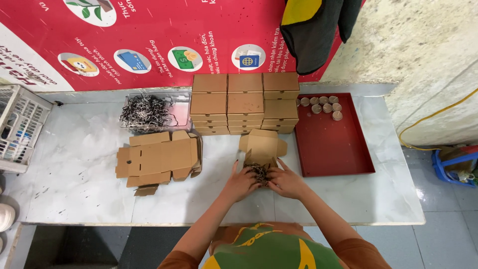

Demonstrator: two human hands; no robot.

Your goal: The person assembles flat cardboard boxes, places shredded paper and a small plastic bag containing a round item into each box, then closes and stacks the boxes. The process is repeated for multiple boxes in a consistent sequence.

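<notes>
My left hand [242, 180] and my right hand [286, 181] meet at a small open brown cardboard box [262, 145] on the marble table [79, 169]. Both hands press on dark shredded paper filling [258, 170] lying in the box. The box lid stands open, tilted away from me. Fingers of both hands touch the shreds and the box's front edge.
A pile of flat unfolded box blanks [158, 158] lies to the left. Stacks of closed brown boxes [245, 102] stand behind. A clear bin of dark shreds [152, 111] sits at back left. A red tray [332, 139] with several small round tins [323, 106] lies right. A white basket [20, 127] is far left.
</notes>
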